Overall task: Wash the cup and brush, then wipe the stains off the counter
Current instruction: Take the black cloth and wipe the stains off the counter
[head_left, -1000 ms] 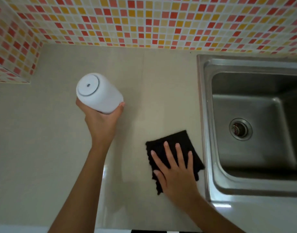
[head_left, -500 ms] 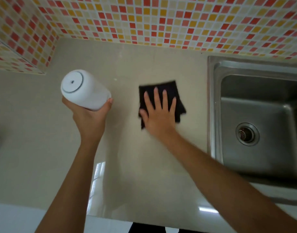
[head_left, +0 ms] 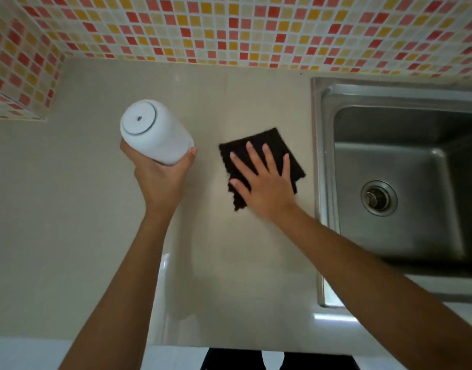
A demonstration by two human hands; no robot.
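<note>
Counter (head_left: 69, 209) runs broad and bare on the left and toward the near edge — pale, glossy stone-look surface, bounded at the back by a mosaic wall (head_left: 229, 30) of small red, yellow and cream squares and at the right by the raised steel rim of the sink (head_left: 316, 182). One white cup (head_left: 154, 132), smooth and cylindrical, is held bottom-up above the counter, the left hand (head_left: 160, 180) wrapped firmly round its lower part. One black cloth (head_left: 258, 148) (nubby, roughly square) lies flat between cup and sink, close to the rim. The right hand (head_left: 266, 188) presses on it, palm down — fingers spread, gripping nothing.
</note>
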